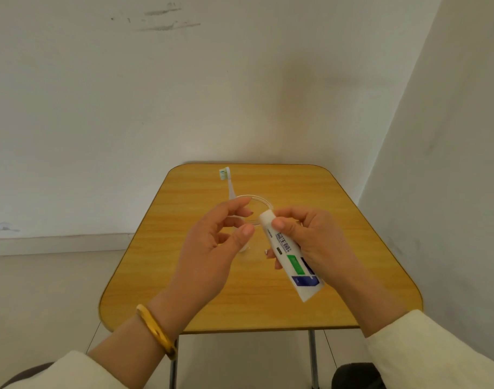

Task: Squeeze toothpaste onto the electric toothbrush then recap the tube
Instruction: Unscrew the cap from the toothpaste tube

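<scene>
Tube [289,255]: white, green and blue panels, dark print too blurred to read, white cap [266,216] on, held slanted above the table [338,220] in the closed right hand [310,240]. Left hand [215,242]: open, empty, fingers loosely curled just beside the cap, gold bangle [156,329] at the wrist. Toothbrush [228,182]: white, bristles up, standing in a clear glass [254,203] behind the hands.

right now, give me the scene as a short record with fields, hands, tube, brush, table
right hand: holds the toothpaste tube, thumb near the cap end
left hand: open, empty, fingers close to the cap
cap: on the tube
electric toothbrush: standing in a clear cup, bristles up, partly hidden by the left hand
table: wooden, against the wall corner
left wrist: gold bangle
</scene>
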Motion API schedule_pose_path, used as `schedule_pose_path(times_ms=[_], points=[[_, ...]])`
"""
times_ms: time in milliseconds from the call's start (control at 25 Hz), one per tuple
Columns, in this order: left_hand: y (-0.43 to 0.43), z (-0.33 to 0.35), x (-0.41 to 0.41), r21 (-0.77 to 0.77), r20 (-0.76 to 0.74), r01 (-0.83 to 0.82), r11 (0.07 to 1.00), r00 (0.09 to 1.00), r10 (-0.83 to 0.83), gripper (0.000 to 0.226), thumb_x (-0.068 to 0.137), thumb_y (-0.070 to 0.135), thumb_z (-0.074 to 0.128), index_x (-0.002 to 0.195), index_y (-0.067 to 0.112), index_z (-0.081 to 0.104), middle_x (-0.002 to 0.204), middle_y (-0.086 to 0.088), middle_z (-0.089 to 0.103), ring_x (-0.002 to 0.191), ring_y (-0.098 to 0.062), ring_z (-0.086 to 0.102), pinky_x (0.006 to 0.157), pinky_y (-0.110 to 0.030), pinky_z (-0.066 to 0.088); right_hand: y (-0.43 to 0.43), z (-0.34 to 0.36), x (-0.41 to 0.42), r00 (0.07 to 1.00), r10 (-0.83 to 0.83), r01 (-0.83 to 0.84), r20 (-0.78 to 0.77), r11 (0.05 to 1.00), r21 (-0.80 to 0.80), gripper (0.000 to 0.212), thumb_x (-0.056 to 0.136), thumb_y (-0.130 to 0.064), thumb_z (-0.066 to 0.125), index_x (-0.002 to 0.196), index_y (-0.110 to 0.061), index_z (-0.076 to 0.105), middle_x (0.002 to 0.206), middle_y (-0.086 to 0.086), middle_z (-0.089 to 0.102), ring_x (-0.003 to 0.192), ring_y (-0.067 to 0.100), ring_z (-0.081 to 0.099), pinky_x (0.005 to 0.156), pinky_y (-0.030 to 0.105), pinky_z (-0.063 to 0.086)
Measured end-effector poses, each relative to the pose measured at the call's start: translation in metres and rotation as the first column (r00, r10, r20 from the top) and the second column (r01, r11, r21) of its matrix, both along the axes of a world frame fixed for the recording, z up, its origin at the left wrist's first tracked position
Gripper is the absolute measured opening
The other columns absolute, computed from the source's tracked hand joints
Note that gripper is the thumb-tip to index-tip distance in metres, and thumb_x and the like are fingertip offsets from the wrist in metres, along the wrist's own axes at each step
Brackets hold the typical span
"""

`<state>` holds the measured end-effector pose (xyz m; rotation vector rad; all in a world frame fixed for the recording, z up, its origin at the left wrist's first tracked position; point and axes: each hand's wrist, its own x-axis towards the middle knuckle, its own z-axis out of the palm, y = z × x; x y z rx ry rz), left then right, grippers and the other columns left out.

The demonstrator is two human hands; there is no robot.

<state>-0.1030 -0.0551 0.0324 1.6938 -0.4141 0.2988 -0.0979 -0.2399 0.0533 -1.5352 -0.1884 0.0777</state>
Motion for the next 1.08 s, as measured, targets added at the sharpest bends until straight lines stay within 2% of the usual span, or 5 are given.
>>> schedule_pose_path(times_ms=[120, 400, 600, 880, 1080], points=[[0.001, 0.000, 0.002, -0.036, -0.089, 0.083, 0.996, 0.992, -0.086, 0.040, 0.084, 0.031, 0.064, 0.123, 0.020, 0.065, 0.107, -0.004, 0.071, 0.096, -0.021, 0.066, 0.072, -0.026, 0.056, 0.006, -0.002, 0.000, 0.997, 0.070, -0.070, -0.036, 0.997, -0.017, 0.035, 0.073, -0.028, 0.073, 0.100, -0.007, 0.066, 0.069, 0.016, 0.074, 0.056, 0.030, 0.072, 0.042, 0.035, 0.059], [0.015, -0.002, 0.010, -0.072, -0.122, 0.089, 0.993, 0.988, -0.097, 0.018, 0.083, 0.006, 0.071, 0.101, 0.008, 0.073, 0.092, -0.009, 0.077, 0.078, -0.010, 0.069, 0.064, -0.018, 0.052, 0.006, -0.007, 0.001, 0.961, 0.258, -0.266, -0.105, 0.961, -0.073, 0.049, 0.080, -0.039, 0.069, 0.109, 0.001, 0.064, 0.081, 0.022, 0.076, 0.056, 0.027, 0.071, 0.049, 0.032, 0.057], [0.033, 0.005, 0.016, -0.145, -0.095, 0.103, 0.984, 0.989, -0.117, 0.022, 0.079, 0.017, 0.068, 0.101, 0.012, 0.070, 0.097, -0.004, 0.078, 0.089, -0.016, 0.072, 0.069, -0.026, 0.058, -0.013, -0.010, 0.002, 0.900, 0.377, -0.414, -0.219, 0.896, -0.161, 0.036, 0.081, -0.030, 0.071, 0.104, -0.003, 0.071, 0.086, 0.018, 0.078, 0.062, 0.023, 0.072, 0.055, 0.028, 0.053], [0.039, 0.005, 0.017, -0.134, -0.141, 0.167, 0.977, 0.972, -0.186, 0.030, 0.075, 0.016, 0.070, 0.105, 0.010, 0.072, 0.099, -0.008, 0.078, 0.093, -0.021, 0.072, 0.075, -0.026, 0.057, -0.012, -0.016, 0.005, 0.926, 0.335, -0.371, -0.173, 0.891, -0.261, 0.021, 0.093, -0.014, 0.061, 0.088, 0.001, 0.074, 0.074, 0.016, 0.077, 0.059, 0.024, 0.073, 0.049, 0.025, 0.049], [0.039, 0.005, 0.015, -0.113, -0.149, 0.181, 0.977, 0.969, -0.197, 0.030, 0.074, 0.011, 0.070, 0.103, 0.002, 0.071, 0.099, -0.014, 0.077, 0.094, -0.023, 0.073, 0.076, -0.027, 0.058, -0.014, -0.015, 0.003, 0.893, 0.396, -0.445, -0.211, 0.848, -0.290, 0.027, 0.090, -0.029, 0.064, 0.096, -0.005, 0.075, 0.090, 0.018, 0.079, 0.077, 0.027, 0.076, 0.066, 0.028, 0.053]])
